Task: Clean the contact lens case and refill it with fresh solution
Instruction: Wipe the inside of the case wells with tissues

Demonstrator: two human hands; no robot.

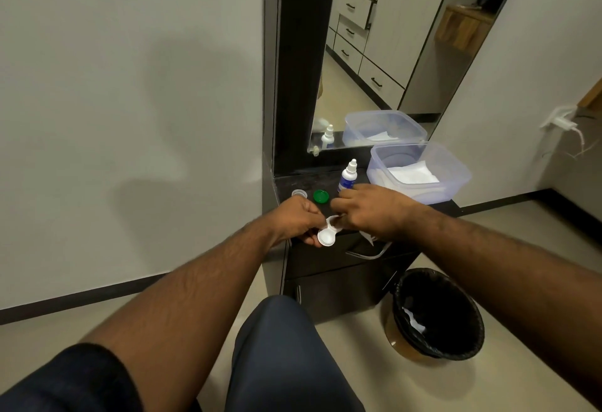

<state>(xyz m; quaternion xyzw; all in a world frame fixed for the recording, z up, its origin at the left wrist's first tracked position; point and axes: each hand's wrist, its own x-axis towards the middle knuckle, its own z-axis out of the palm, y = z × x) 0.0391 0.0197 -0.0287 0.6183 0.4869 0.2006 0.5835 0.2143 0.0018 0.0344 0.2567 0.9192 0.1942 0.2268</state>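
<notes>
Both hands (338, 216) gripping lens case (326, 235)

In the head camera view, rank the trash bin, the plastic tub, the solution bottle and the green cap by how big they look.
1. Trash bin, though it sits nearer the camera.
2. Plastic tub.
3. Solution bottle.
4. Green cap.

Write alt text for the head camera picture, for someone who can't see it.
Seen from above, a person's left hand holds a white contact lens case while the right hand works at its far well, over a dark cabinet. Behind stand a solution bottle, a green cap, a clear cap and a plastic tub of tissues; a lined bin sits on the floor.
</notes>
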